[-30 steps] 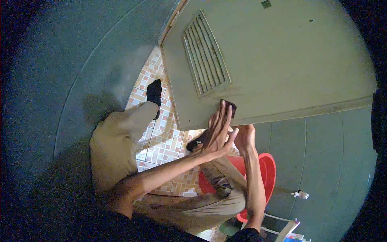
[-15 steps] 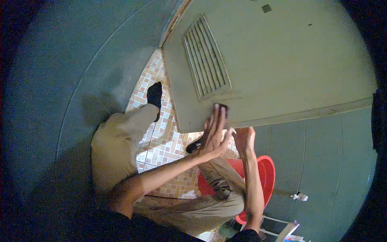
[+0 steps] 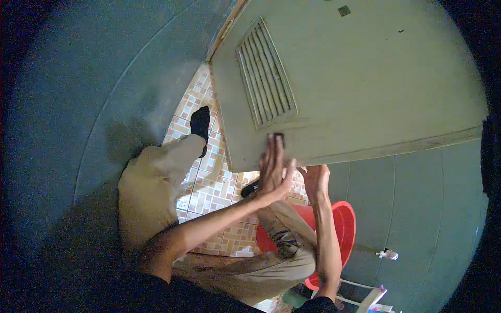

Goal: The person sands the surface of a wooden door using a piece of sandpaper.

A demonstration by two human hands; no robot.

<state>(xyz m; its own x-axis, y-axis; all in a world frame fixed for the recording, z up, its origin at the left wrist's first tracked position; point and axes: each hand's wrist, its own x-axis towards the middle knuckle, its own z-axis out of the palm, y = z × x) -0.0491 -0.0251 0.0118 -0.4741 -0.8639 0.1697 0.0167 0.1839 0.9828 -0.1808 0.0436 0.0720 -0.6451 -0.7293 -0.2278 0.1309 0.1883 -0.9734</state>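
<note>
My left hand [image 3: 274,169] lies along the lower part of a pale green door [image 3: 376,78], fingers stretched out and a little blurred. A small dark pad [image 3: 279,136] shows at its fingertips, pressed to the door face below the louvred vent [image 3: 266,75]. Its exact kind cannot be made out. Dark smudges run across the paint beside the pad. My right hand [image 3: 316,180] is closed at the door's edge, its fingers bent and partly hidden behind that edge.
A red plastic tub [image 3: 345,229] stands behind my right forearm. A tap [image 3: 387,254] sticks out of the green wall [image 3: 417,208]. Patterned tiles [image 3: 206,182] cover the floor around my black-covered foot [image 3: 200,125]. A white rack [image 3: 370,300] is at the lower right.
My left hand has slid slightly left along the door with the dark pad at its fingertips. My right hand stays at the door's edge.
</note>
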